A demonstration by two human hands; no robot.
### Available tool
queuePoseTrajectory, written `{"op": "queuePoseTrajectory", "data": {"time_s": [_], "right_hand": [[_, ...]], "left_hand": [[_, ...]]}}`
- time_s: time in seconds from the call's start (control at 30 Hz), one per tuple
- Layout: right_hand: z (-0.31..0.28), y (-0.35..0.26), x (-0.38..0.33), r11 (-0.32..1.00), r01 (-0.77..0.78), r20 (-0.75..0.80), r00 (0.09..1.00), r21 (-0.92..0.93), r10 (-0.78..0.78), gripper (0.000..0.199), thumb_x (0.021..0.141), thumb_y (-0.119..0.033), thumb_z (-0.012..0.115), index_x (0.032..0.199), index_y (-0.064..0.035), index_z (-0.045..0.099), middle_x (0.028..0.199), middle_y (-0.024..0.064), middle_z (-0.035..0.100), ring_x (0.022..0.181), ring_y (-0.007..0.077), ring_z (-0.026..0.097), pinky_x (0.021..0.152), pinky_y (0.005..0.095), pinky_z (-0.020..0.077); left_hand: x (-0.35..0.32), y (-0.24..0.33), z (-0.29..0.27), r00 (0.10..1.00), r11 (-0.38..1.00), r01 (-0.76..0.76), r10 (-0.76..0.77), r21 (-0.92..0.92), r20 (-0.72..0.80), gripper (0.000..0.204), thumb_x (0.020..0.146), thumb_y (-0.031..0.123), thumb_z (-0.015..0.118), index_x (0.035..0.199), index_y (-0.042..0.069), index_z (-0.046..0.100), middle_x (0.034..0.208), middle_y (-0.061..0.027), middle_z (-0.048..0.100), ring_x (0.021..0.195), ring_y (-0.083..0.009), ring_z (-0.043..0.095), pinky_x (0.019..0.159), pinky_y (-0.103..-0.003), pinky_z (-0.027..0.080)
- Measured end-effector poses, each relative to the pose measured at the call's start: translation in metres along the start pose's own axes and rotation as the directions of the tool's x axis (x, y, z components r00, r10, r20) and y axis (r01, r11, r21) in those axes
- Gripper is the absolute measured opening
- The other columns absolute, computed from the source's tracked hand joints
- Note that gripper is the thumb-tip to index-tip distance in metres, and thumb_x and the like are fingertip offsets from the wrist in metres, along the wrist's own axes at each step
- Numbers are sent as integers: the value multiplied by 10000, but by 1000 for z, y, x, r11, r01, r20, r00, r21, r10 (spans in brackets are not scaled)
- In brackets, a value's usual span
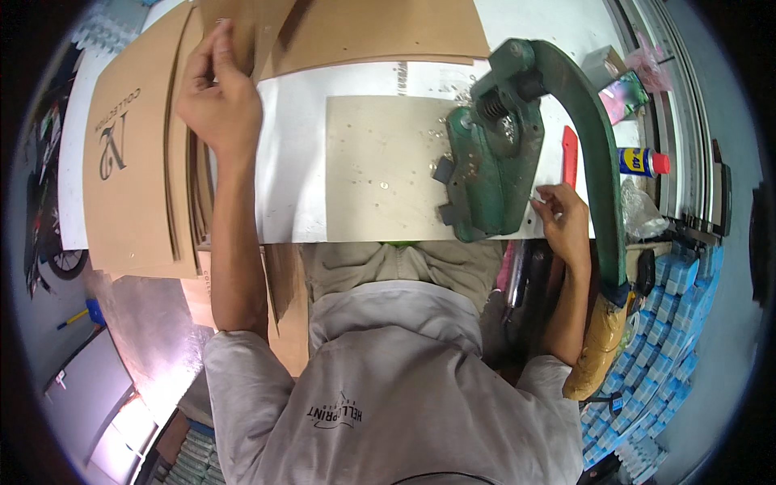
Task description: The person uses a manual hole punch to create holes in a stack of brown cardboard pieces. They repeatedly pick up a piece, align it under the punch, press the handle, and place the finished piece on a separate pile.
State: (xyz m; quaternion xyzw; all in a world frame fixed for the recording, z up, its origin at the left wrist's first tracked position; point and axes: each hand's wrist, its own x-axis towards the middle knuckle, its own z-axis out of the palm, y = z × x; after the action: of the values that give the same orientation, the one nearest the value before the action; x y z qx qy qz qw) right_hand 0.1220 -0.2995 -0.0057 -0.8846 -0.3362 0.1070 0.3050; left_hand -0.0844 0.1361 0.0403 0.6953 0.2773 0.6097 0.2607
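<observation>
Shirt (pixel 404 388) at 6 o'clock, sheets (pixel 133 178) at 10, none in press (pixel 493 178) at 2: likely mid-batch; left hand (pixel 222 105), right hand (pixel 565 217) pinched, contents unclear.

Left of the press (pixel 493 178) I see 1 board (pixel 372 162), then stacked cardboard (pixel 133 194); right of it, 1 can (pixel 636 162).

Brightly lit tabletop (pixel 291 162), white glare at lower left, curved edges, dark corners

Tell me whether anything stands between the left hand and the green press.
Nothing visible blocks it: between the left hand and the green press lie white tabletop and a flat beige panel; brown cardboard sheets lie toward the far edge.
</observation>
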Motion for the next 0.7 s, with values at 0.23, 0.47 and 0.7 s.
{"op": "queuePoseTrajectory", "data": {"time_s": [0.23, 0.47, 0.7], "right_hand": [[0, -4, -1, 994, 74, 17, 997, -77, -73, 72, 904, 51, 682, 962, 34, 642, 847, 120, 624, 749, 188, 611, 730, 324, 498], [14, 0, 17, 878, -89, 67, 996, 471, 65, 61, 944, 78, 636, 972, 24, 634, 916, 43, 673, 883, 126, 654, 799, 277, 519], [68, 19, 91, 882, 110, 102, 979, 458, -175, 473, 953, -119, 718, 1388, -24, 559, 1365, 134, 618, 1288, 244, 578, 1110, 372, 432]], "left_hand": [[48, 15, -77, 878, 902, 243, -360, -356, -314, 284, 977, -6, 640, 1248, -86, 666, 1153, -154, 717, 1009, -230, 707, 866, -313, 584], [-21, 14, -231, 829, 908, 417, -395, -34, -396, 306, 1028, 68, 568, 1280, -103, 594, 1203, -210, 676, 1026, -276, 714, 878, -382, 642], [-99, -10, -289, 733, 823, 488, -567, -290, -375, 309, 1018, 61, 589, 1286, -92, 569, 1153, -211, 693, 987, -274, 734, 829, -368, 659]]}}
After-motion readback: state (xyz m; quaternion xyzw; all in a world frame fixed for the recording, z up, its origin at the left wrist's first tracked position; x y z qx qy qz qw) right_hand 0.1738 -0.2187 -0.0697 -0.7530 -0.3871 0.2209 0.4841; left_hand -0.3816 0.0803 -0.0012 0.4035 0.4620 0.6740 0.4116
